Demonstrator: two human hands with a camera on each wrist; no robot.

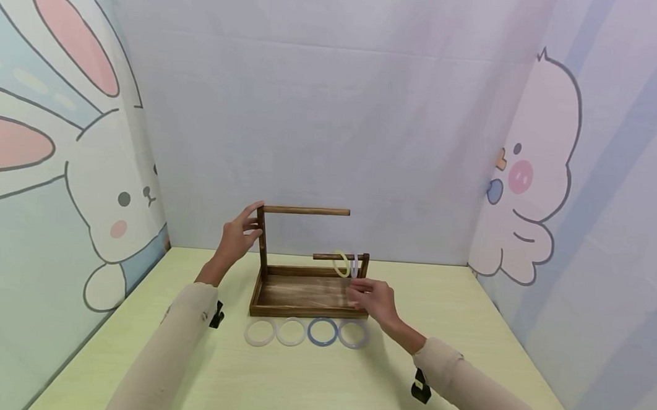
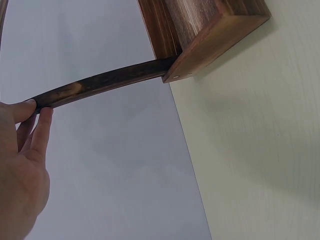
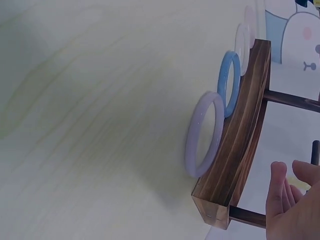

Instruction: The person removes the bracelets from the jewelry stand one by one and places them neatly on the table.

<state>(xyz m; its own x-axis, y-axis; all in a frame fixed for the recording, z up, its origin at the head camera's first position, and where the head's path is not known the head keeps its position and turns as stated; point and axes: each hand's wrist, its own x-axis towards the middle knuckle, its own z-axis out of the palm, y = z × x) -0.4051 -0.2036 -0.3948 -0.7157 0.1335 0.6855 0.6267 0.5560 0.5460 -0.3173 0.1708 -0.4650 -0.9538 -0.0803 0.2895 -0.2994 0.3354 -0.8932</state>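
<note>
A dark wooden bangle stand rests on the table, with a tray base, a tall post at the left and a shorter one at the right. My left hand pinches the tall post near its top; thumb and fingers press its sides in the left wrist view. On the lower bar hang a yellow bangle and a pale lavender bangle. My right hand is just below these, over the tray's right end. In the right wrist view its thumb and fingers are apart, with nothing visible between them.
Along the tray's front edge lie a pinkish bangle, a clear whitish bangle, a blue bangle and a lavender bangle. The stand's upper bar carries nothing. Printed curtains surround the table.
</note>
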